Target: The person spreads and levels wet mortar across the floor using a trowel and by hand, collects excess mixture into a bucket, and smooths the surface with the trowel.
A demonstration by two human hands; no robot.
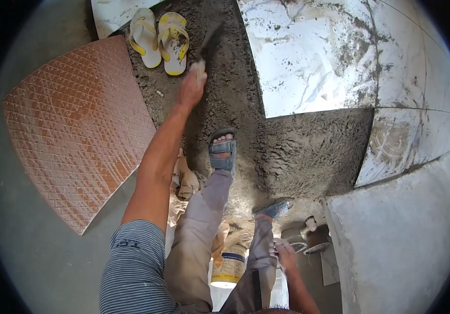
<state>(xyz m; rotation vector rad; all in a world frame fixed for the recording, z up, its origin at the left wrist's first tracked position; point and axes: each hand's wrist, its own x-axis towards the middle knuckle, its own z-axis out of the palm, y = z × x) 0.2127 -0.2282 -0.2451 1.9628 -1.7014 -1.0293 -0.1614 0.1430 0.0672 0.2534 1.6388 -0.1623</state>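
Note:
My left hand (192,88) is closed round the handle of a trowel (213,42), reaching forward over the grey mortar bed (230,83). The dark blade is smeared by motion and points away from me, close to the mortar. Just left of it sits a pair of white and yellow flip-flops (159,43) on the mortar. Down by my right shin, my right hand (285,255) hangs with its fingers loosely bent and slightly apart. It touches or nearly touches the trouser leg, and I see nothing in it.
White marbled tiles (308,63) border the mortar on the right. A large reddish tile (78,131) lies ridged face up at left. A labelled bucket (229,267) and metal containers (316,240) stand near my legs. A pale slab (392,225) fills the lower right.

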